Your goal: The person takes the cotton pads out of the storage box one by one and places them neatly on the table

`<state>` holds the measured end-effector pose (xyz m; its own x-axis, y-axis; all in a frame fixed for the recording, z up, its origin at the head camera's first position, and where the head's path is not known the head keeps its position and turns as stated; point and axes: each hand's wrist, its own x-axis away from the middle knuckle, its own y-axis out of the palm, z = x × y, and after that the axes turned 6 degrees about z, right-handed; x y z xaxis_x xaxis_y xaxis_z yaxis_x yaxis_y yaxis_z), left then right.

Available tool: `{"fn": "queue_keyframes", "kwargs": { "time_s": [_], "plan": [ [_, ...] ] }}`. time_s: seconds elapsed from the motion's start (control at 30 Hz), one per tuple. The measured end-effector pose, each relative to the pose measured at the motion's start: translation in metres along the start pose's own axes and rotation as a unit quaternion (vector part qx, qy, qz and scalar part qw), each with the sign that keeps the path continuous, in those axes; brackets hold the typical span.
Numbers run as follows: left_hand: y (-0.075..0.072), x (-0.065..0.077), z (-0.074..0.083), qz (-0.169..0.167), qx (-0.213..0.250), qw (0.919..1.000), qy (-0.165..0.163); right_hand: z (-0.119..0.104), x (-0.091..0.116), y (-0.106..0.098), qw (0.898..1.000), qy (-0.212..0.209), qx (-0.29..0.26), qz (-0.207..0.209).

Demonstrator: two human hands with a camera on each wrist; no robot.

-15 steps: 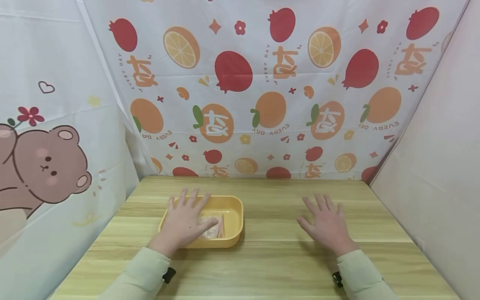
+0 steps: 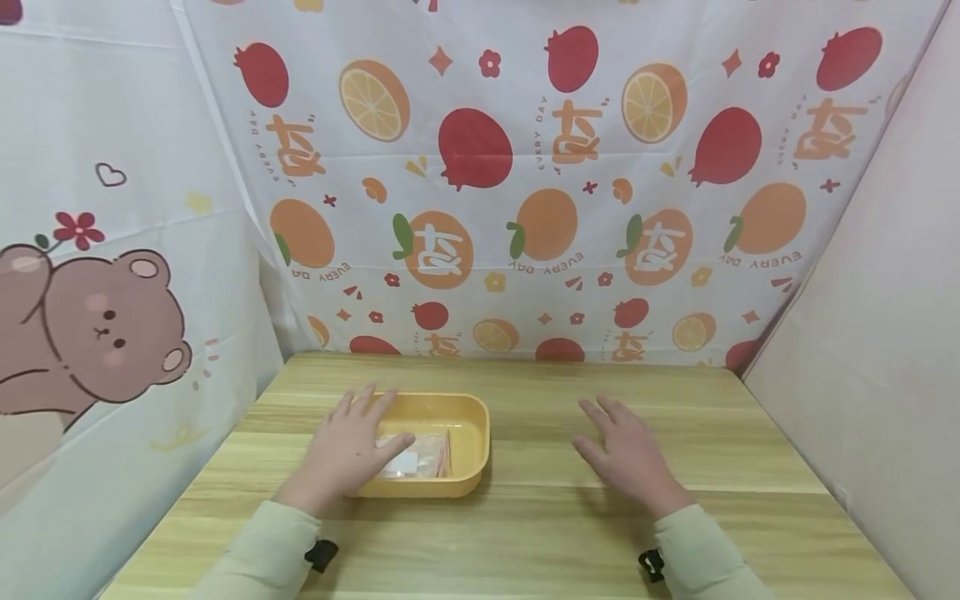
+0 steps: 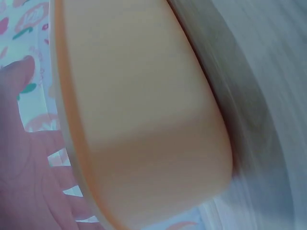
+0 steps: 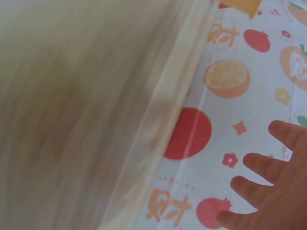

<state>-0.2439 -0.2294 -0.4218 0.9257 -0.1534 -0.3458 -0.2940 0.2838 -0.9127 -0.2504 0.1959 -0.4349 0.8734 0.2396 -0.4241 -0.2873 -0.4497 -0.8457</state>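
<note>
A yellow rectangular tray point(image 2: 471, 433) with rounded corners sits on the left half of the table. Inside it lies a clear plastic bag point(image 2: 429, 450) with a white label and a reddish edge; its left part is hidden behind my hand. My left hand point(image 2: 345, 446) hovers over the tray's left end, fingers spread and straight, holding nothing. In the left wrist view the tray's outer wall point(image 3: 144, 105) fills the middle, with the palm beyond its rim. My right hand point(image 2: 626, 450) hangs above the table to the right of the tray, fingers extended and nothing in them.
The wood-grain table point(image 2: 525, 542) reaches back to a fruit-printed cloth point(image 2: 480, 208). A white cloth with a printed bear point(image 2: 112, 325) hangs at the left, and a plain white wall point(image 2: 870, 333) stands at the right.
Both hands have shifted left, uncovering more of the plastic bag. The right hand's fingers have drawn closer together, and the head view has tilted slightly.
</note>
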Motion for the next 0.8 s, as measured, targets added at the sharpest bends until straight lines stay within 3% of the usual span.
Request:
{"fn": "queue_keyframes", "kwargs": {
  "time_s": [0.27,0.47,0.6,0.8],
  "plan": [
    [-0.011,0.002,-0.019,-0.029,0.043,0.9961,-0.072,-0.017,-0.005,0.003,0.988,0.028,-0.143,-0.053],
    [-0.018,0.001,-0.042,-0.060,0.081,0.9855,-0.137,-0.030,-0.011,0.002,0.973,0.051,-0.207,-0.085],
    [-0.019,-0.003,-0.058,-0.081,0.140,0.9723,-0.168,-0.038,-0.015,0.001,0.964,0.060,-0.243,-0.093],
    [-0.010,-0.005,-0.077,-0.102,0.248,0.9408,-0.207,-0.049,-0.022,0.004,0.947,0.079,-0.288,-0.115]
  ]
}}
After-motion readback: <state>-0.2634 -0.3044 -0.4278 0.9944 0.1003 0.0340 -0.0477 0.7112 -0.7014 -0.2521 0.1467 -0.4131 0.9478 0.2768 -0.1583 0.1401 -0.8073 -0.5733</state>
